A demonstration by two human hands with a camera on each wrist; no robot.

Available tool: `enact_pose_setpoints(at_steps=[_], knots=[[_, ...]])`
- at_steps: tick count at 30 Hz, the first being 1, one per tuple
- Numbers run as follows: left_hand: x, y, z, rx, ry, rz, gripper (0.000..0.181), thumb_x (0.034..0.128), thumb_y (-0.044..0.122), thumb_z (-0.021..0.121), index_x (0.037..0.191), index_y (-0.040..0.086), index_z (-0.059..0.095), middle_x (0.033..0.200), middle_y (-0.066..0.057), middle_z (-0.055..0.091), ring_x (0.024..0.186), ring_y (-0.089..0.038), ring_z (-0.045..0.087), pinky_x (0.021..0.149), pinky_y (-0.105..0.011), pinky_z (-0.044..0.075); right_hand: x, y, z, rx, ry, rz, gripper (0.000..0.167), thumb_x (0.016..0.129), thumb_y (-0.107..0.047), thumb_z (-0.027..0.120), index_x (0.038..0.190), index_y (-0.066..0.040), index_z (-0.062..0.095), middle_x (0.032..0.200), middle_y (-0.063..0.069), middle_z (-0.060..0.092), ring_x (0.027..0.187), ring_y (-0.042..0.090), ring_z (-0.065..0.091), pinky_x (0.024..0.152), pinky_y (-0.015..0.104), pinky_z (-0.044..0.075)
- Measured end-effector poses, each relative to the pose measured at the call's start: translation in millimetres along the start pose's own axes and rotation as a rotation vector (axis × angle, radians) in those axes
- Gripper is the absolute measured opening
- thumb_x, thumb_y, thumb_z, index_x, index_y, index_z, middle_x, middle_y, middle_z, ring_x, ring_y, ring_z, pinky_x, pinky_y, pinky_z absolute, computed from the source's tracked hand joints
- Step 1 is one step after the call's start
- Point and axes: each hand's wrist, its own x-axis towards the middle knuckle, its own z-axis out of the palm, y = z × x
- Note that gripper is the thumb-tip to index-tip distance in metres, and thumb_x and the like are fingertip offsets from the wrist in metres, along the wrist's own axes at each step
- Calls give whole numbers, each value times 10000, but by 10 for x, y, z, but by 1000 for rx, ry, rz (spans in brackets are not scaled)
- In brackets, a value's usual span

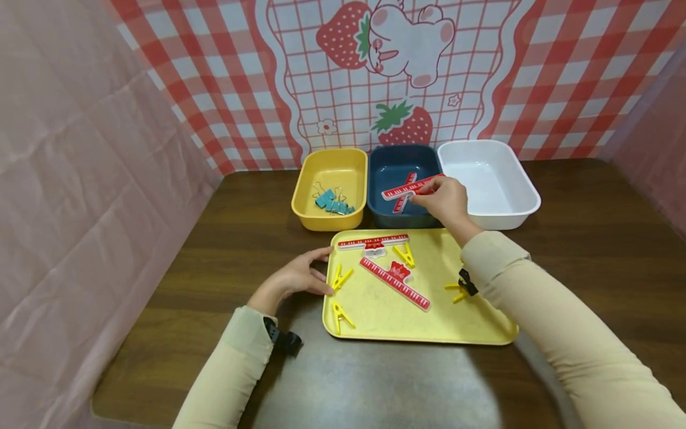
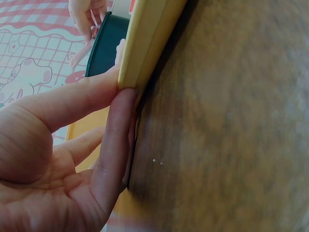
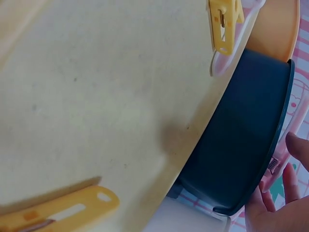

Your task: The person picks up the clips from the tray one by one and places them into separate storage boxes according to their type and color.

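My right hand point(image 1: 446, 199) pinches a red clip with a piano-key pattern point(image 1: 399, 190) above the dark blue bin point(image 1: 382, 215). Another red piano-key clip point(image 1: 398, 205) lies in that bin, partly hidden under the held one. With thumb and fingers, my left hand point(image 1: 297, 275) holds the left edge of the yellow tray point(image 1: 386, 325); the left wrist view shows the thumb and a finger point(image 2: 118, 125) at its rim. Two red piano-key clips, one near the back edge point(image 1: 351, 243) and one in the middle point(image 1: 393, 281), lie on the tray.
Several yellow clothespins, including one near the front left point(image 1: 340, 316), lie on the tray. A yellow bin point(image 1: 328, 222) with teal binder clips point(image 1: 334, 204) stands left of the blue bin, a white bin point(image 1: 498, 221) right of it. Behind hangs a checked cloth point(image 1: 214, 77).
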Motion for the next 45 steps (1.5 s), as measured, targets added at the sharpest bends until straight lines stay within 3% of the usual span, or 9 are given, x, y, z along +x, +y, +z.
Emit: enact_pose_setpoints(at_steps=[10,19,25,31,38,45], knots=[[-4,16,5,-6,-1,-10,926,691,-147,740,1460,127,303,1348,-133,352,905,-248,562,719,-344,556,-14,27,21,-5,36,-29,263,790,-226,758,846,-19,605,835,122,544,740,241,468,571,326,400],[-7,10,3,-5,-1,-8,934,684,-152,743,1460,122,302,1348,-130,362,891,-243,563,715,-344,557,-56,77,-16,74,16,-35,324,817,-194,733,1039,14,620,1030,176,589,934,283,514,755,381,476],[-11,9,2,-4,-9,3,930,687,-155,738,1461,110,296,1351,-141,356,889,-246,568,715,-348,557,-133,100,-36,105,8,-32,346,823,-195,726,1089,-6,610,1079,172,588,970,287,523,813,396,490],[-17,14,5,-3,-4,1,926,691,-162,731,1461,113,297,1352,-139,355,891,-249,570,716,-349,557,-248,84,-63,118,-34,-39,377,833,-235,715,1115,-9,606,1087,162,586,957,271,521,809,373,487],[-16,9,7,-7,-1,1,926,692,-163,730,1462,110,295,1345,-141,359,886,-245,565,715,-349,558,-416,52,-60,122,-85,-101,360,806,-239,742,1076,-31,626,1034,153,617,897,245,556,724,333,493],[-18,12,11,-10,-4,7,927,690,-169,728,1461,111,297,1344,-142,358,885,-243,564,716,-348,558,-550,51,-22,134,-144,-156,389,781,-210,768,1076,0,628,1067,177,621,919,269,577,780,382,506]])
